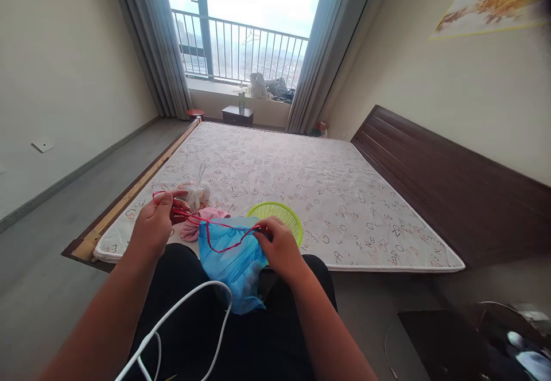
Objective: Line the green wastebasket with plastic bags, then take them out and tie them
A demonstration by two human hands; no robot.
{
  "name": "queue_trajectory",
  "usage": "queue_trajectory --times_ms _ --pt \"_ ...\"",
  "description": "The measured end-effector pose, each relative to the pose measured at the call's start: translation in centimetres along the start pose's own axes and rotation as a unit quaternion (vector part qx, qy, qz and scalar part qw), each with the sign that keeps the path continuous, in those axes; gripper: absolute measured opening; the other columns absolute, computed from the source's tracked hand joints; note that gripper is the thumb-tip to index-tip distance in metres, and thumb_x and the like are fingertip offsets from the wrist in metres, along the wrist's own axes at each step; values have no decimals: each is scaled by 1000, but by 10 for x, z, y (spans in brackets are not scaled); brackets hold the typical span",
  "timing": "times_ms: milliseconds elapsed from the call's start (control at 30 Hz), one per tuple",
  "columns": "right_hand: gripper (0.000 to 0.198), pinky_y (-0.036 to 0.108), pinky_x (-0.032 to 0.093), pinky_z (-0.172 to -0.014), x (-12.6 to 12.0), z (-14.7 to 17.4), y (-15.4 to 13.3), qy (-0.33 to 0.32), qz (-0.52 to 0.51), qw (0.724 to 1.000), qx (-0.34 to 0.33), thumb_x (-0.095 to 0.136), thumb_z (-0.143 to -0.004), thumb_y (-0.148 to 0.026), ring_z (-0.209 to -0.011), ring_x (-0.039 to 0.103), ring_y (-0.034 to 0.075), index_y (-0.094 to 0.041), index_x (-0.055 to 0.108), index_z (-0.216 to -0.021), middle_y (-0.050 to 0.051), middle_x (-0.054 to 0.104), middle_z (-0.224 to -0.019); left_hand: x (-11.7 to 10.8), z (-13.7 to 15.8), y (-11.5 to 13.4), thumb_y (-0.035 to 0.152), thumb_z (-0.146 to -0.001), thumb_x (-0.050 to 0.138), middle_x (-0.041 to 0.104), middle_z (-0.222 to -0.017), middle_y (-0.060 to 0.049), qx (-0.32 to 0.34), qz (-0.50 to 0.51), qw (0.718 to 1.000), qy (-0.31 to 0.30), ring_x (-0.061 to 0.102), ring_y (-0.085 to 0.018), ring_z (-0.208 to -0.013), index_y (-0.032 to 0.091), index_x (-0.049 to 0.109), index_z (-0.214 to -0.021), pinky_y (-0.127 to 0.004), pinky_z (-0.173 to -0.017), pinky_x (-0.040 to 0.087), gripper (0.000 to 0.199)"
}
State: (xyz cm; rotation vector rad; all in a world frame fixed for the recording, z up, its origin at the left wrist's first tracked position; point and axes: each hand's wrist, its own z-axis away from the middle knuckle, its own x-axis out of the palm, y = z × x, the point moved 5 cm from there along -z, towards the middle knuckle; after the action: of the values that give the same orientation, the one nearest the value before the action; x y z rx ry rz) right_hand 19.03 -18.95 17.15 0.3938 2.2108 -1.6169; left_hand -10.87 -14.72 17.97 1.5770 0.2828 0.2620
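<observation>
A translucent blue drawstring bag [232,255] hangs between my hands above my lap, with a red drawstring [228,249] along its top. My left hand [157,220] is closed on the drawstring, pulled out to the left of the bag. At the bag's upper right corner, my right hand [278,243] pinches the bag's edge and the cord. Behind the bag stands a lime green basket [295,220], partly hidden by the bag and my right hand. A pink cloth [210,213] and a clear plastic bag [198,194] with contents I cannot make out lie beyond my left hand.
A mattress [275,168] printed with letters lies on a dark wooden bed frame [142,180]. A white cable [185,300] loops over my lap. At the far end stand a small nightstand [237,116] with a bottle [241,101] and a red stool [195,113].
</observation>
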Motion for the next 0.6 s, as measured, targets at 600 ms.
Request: queue_trajectory --times_ms 600 --pt "3 33 51 -85 8 16 -4 -39 -119 992 -30 63 -93 -23 -91 64 18 -23 66 -92 2 69 -95 89 75 0 25 -88 57 75 -82 -3 224 -294 838 -402 73 -21 -79 24 72 -78 -31 -75 58 18"
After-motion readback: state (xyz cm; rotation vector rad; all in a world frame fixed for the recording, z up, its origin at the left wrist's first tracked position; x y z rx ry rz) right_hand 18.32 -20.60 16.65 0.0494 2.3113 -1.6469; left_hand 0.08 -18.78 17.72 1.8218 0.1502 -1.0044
